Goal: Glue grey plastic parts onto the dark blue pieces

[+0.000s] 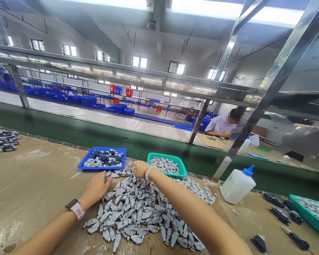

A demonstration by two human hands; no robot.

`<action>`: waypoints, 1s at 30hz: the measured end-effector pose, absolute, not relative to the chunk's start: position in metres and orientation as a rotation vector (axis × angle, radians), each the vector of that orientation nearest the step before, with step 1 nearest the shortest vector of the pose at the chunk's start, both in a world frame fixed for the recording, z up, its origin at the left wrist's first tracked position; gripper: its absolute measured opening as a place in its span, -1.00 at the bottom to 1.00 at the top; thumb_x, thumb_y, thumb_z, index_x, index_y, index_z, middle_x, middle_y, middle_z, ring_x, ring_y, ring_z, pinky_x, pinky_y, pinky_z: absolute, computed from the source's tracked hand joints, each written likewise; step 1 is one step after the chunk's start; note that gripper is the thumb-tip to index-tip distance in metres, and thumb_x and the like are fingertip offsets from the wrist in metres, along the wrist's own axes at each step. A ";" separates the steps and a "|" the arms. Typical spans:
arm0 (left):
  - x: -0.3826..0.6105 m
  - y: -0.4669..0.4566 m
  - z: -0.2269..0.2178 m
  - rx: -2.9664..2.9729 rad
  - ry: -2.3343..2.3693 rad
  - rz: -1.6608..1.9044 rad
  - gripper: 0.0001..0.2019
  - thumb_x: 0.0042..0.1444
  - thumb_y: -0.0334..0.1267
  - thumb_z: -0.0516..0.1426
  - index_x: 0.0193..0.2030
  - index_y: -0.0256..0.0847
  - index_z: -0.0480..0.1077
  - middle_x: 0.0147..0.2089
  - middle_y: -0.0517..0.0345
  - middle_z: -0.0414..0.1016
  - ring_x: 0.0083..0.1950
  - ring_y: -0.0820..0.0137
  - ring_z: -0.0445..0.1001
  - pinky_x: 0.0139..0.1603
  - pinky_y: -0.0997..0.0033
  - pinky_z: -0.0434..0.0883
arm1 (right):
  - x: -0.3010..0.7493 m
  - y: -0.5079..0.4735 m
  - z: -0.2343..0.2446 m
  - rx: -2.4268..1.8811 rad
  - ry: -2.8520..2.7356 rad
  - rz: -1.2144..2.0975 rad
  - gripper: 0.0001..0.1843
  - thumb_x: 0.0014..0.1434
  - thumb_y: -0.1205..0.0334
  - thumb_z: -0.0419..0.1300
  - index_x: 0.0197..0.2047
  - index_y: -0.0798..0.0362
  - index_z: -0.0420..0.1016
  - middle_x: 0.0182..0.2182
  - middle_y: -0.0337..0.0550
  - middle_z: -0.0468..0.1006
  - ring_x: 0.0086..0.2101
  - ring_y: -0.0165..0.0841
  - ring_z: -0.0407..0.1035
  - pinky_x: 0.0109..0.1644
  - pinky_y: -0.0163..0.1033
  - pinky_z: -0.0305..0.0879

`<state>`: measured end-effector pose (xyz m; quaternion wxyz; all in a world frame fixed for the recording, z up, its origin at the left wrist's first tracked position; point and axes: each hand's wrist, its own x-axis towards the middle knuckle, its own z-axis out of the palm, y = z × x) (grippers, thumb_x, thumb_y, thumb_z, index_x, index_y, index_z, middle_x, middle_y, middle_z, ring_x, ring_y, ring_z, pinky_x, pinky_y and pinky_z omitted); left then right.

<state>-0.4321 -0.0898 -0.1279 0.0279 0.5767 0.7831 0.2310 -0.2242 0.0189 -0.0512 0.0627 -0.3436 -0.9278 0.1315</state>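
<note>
Apparently, pieces are being gathered near the blue tray, left hand loosely spread, grip of the right hand unclear, with a light touch called for.

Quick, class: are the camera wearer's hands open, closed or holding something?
Left hand: open, palm down, at the edge of the grey pieces; nothing visibly held.
Right hand: at the far side of those pieces; cannot tell whether it holds one.

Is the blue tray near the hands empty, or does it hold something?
Not empty: the tray holds many light and dark pieces, spread across its floor.
</note>
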 end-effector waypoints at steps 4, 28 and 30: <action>-0.410 -0.069 -0.134 1.785 2.356 0.803 -0.68 0.29 -0.18 0.12 0.10 -0.30 0.35 0.16 -0.08 0.38 0.21 0.12 0.34 0.21 -0.09 0.31 | -0.272 0.046 -0.064 -1.125 -2.854 0.462 -0.70 0.32 0.15 0.17 0.08 0.06 0.40 0.05 -0.05 0.45 -0.05 -0.24 0.43 0.01 -0.02 0.43; -0.361 -0.095 -0.071 1.961 1.339 0.898 -0.74 0.26 -0.10 0.12 -0.11 -0.27 0.43 0.02 0.00 0.47 0.12 0.20 0.39 0.23 -0.01 0.25 | -0.155 0.000 -0.054 -1.048 -2.754 0.642 -0.83 0.28 0.22 0.23 -0.12 0.13 0.50 -0.09 -0.11 0.54 -0.06 -0.25 0.44 0.08 0.03 0.36; -0.369 -0.114 -0.066 1.951 1.411 0.918 -0.71 0.27 -0.07 0.08 -0.08 -0.27 0.42 0.01 0.00 0.47 0.10 0.20 0.40 0.20 0.01 0.27 | -0.149 -0.001 -0.057 -1.079 -2.598 0.718 -0.84 0.28 0.20 0.23 -0.17 0.13 0.50 -0.15 -0.13 0.56 -0.11 -0.28 0.46 0.04 -0.01 0.39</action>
